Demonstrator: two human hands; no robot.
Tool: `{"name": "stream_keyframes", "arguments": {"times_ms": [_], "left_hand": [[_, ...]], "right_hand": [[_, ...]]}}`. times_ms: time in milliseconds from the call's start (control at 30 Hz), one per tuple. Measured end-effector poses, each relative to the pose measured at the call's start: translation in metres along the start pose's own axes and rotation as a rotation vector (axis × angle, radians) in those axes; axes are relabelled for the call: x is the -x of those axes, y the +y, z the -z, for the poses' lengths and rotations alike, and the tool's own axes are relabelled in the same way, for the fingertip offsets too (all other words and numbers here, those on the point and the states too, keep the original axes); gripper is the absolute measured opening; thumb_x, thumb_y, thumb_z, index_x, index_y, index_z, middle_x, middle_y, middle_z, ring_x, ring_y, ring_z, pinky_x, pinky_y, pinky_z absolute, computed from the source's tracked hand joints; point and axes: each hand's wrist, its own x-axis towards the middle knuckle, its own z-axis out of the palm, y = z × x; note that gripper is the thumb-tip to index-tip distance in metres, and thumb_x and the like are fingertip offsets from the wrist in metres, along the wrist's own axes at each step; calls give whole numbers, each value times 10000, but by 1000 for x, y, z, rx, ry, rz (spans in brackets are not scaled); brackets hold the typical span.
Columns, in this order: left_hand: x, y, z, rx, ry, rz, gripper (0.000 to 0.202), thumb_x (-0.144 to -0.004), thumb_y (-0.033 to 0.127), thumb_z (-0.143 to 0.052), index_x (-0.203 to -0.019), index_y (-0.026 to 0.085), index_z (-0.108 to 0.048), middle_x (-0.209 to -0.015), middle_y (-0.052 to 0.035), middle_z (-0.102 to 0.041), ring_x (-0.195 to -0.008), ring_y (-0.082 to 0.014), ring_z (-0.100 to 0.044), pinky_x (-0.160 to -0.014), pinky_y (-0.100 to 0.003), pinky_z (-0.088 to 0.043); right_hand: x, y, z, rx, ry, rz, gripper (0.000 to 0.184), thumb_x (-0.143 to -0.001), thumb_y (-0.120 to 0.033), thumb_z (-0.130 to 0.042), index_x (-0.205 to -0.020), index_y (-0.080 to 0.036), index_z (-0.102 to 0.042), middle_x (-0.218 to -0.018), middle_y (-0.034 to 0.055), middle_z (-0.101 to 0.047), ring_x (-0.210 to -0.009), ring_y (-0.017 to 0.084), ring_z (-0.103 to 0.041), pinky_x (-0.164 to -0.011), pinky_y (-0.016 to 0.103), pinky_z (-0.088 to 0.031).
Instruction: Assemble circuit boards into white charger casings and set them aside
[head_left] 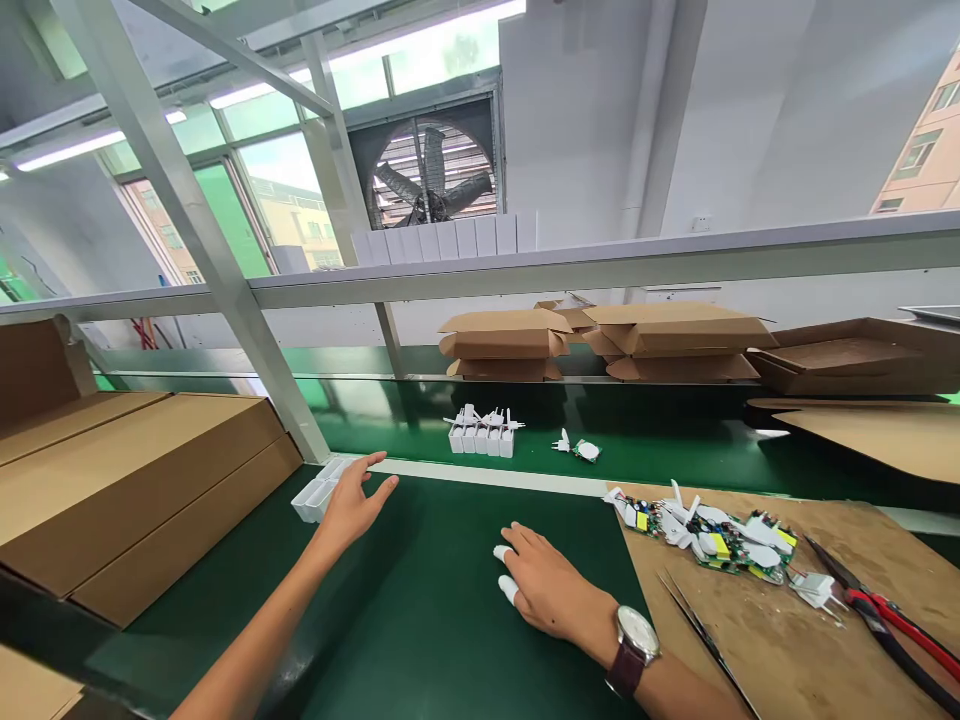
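Note:
My left hand (352, 503) is stretched forward over the green mat, fingers spread and empty, just right of a short row of white plastic housings (319, 490). My right hand (544, 590) rests palm down on the mat, fingers extended, with white finger cots on two fingertips and a watch on the wrist; it holds nothing. Further back, on the green belt, stands a cluster of white charger housings with prongs (484, 432). A single white plug piece and a round part (579, 447) lie to its right.
A brown board (795, 640) on the right carries a pile of green circuit boards with white parts (712, 535), tweezers (697, 625) and red-handled cutters (889, 620). Flat cardboard boxes (127, 480) lie at left, folded cartons (600, 345) beyond the belt. A metal frame post (247, 330) slants across.

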Motion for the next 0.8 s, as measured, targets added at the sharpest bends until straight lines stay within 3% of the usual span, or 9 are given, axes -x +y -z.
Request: {"name": "stream_keyframes", "arguments": {"times_ms": [167, 233, 367, 533, 800], "left_hand": [[-1, -16, 25, -138, 121, 33, 589, -808, 512, -604, -1295, 182, -628, -1359, -158, -658, -1176, -376, -663, -939, -485, -565], [-2, -29, 39, -214, 173, 55, 560, -811, 463, -600, -1286, 168, -627, -1335, -167, -671, -1218, -380, -638, -1002, -498, -533], [5, -49, 54, -323, 200, 87, 545, -782, 416, -626, -1258, 149, -631, -1319, -161, -689, -1284, -374, -594, -1085, -485, -472], [12, -59, 49, -428, 148, 121, 616, -765, 479, -669, -1293, 167, -617, -1351, -161, -673, -1299, -372, -584, -1075, -459, -467], [-21, -53, 36, -527, 94, 160, 677, -819, 567, -649, -1338, 138, -588, -1358, -237, -642, -1286, -436, -590, -1015, -520, -492]], "right_hand": [[36, 10, 8, -27, -20, 5, 396, -801, -102, -579, -1157, -195, -727, -1432, 163, -627, -1375, 358, -553, -1153, 529, -466], [49, 20, 7, -55, 10, -16, 413, -805, -115, -577, -1170, -236, -729, -1456, 109, -616, -1387, 321, -547, -1166, 492, -468], [60, 34, 3, -56, 6, -6, 460, -829, -159, -564, -1253, -267, -706, -1477, 70, -594, -1374, 309, -560, -1155, 469, -494], [58, 35, 2, -9, -22, 44, 498, -800, -131, -559, -1259, -235, -718, -1488, 89, -569, -1381, 352, -541, -1155, 503, -489], [58, 27, 0, 46, -26, 33, 473, -848, -128, -529, -1281, -190, -707, -1489, 120, -570, -1401, 339, -520, -1176, 513, -459]]}}
